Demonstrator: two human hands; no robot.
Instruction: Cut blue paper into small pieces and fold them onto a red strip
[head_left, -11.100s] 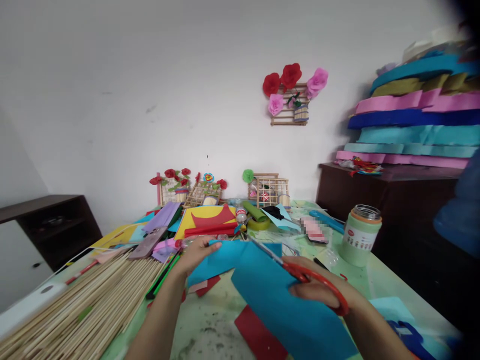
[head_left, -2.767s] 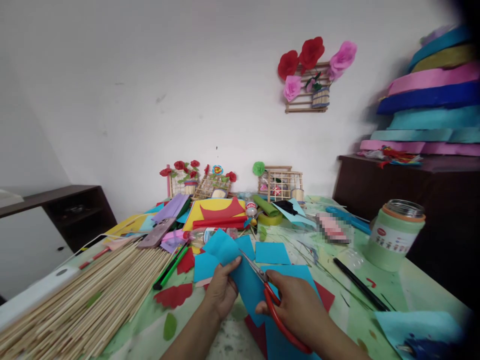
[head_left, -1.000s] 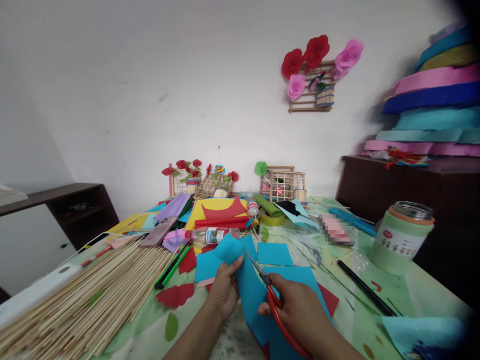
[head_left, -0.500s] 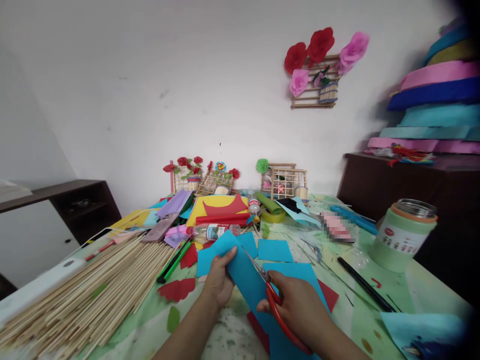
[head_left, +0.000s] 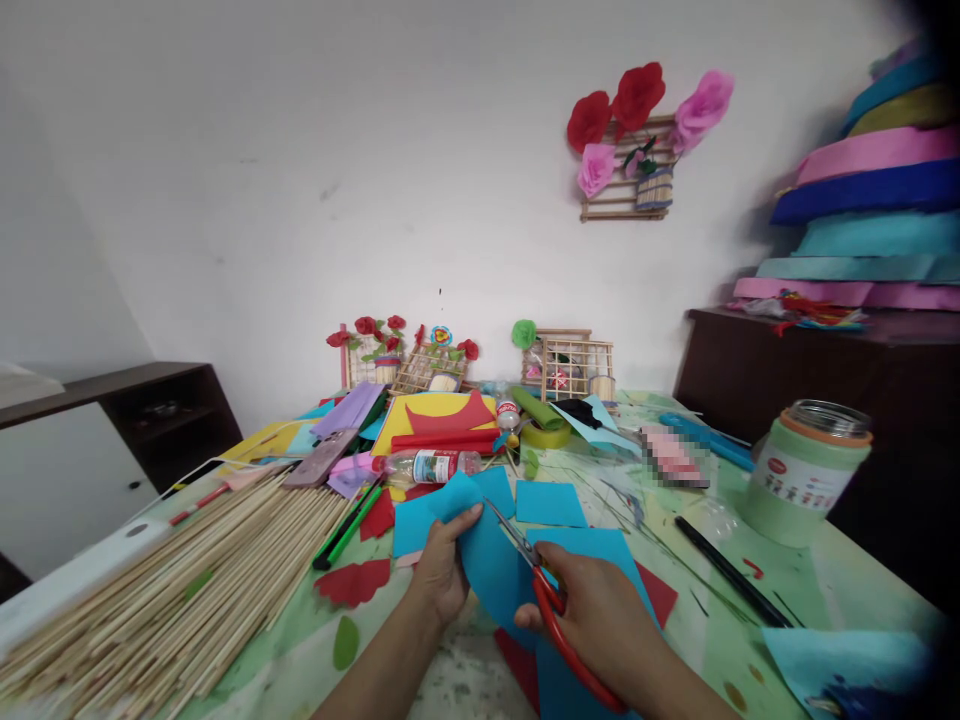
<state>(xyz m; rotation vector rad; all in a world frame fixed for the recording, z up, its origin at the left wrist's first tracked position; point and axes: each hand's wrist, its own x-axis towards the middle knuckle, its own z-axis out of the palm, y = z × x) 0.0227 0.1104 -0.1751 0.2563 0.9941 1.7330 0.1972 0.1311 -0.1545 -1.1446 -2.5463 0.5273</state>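
Between thumb and fingers, my left hand [head_left: 444, 565] grips a sheet of blue paper [head_left: 491, 560], which bends and hangs toward the right. My right hand [head_left: 581, 610] is closed round the red handles of a pair of scissors [head_left: 551, 625]. Their blades [head_left: 514, 530] point up and left, at the right edge of the held paper; whether they are parted I cannot tell. Under and beyond my hands lie more blue pieces, among them a small rectangle [head_left: 551, 503] and a larger sheet [head_left: 592, 560]. Red paper scraps [head_left: 352, 582] lie left of my left hand.
Many thin wooden sticks [head_left: 187, 590] spread over the table's left side. A plastic bottle [head_left: 431, 466] lies ahead, with a green marker [head_left: 356, 530] nearby. On the right stand a green jar [head_left: 810, 475] and lies a black rod [head_left: 731, 570]. Stick frames with paper flowers [head_left: 577, 362] line the wall.
The held blue paper has swung and curled, its lower part now bowed to the right. My left hand has shifted slightly right and down; the scissors have barely moved.
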